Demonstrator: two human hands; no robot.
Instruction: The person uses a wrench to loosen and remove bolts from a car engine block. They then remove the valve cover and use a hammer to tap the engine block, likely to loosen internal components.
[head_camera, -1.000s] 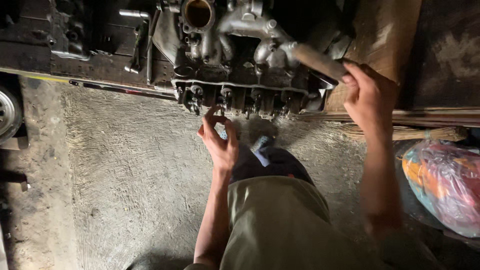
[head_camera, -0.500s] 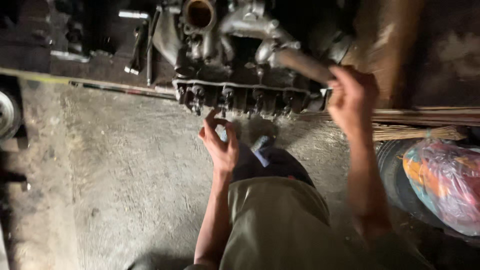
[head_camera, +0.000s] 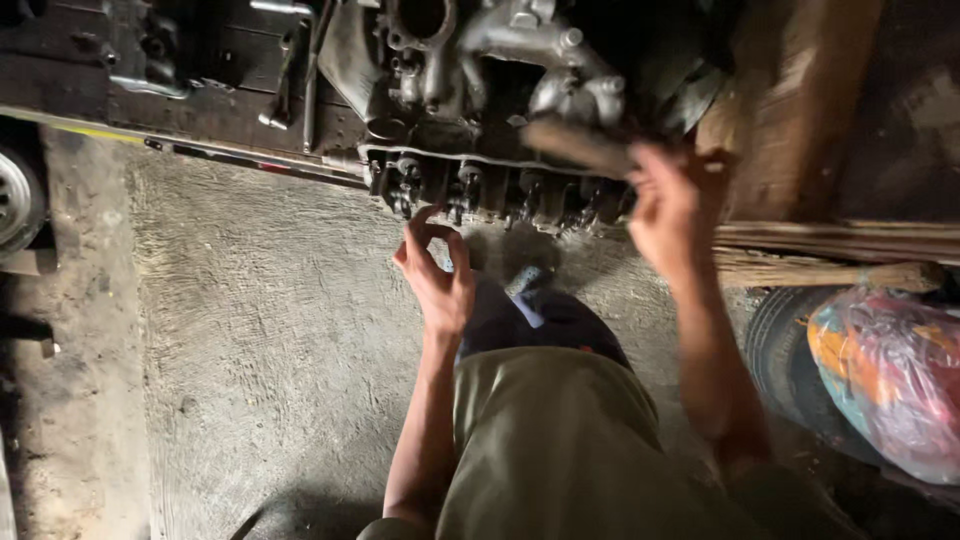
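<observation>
In the head view, a greasy engine block (head_camera: 490, 110) sat at the upper centre of the frame, resting on a dark workbench (head_camera: 200, 100) that ran in from the upper left. The right hand (head_camera: 672, 205), blurred, was clenched around a wooden handle (head_camera: 575, 145) that slanted up and left across the block's right end; what lay at the handle's far end could not be made out. The left hand (head_camera: 435, 275) hovered just below the block's lower edge at centre frame, fingers loosely curled, thumb and forefinger pinched near each other; whether they gripped some small part could not be told. Below it, the person's olive trouser leg (head_camera: 560, 450) filled the lower centre, with a dark sandal (head_camera: 545, 310) on the rough concrete floor (head_camera: 260, 330). At the right edge lay a tyre (head_camera: 780, 355) holding a bright plastic bag (head_camera: 890, 380), and above them a broom (head_camera: 830, 272) stretched along wooden planks (head_camera: 800, 110). A wheel (head_camera: 15, 200) showed at the far left.
</observation>
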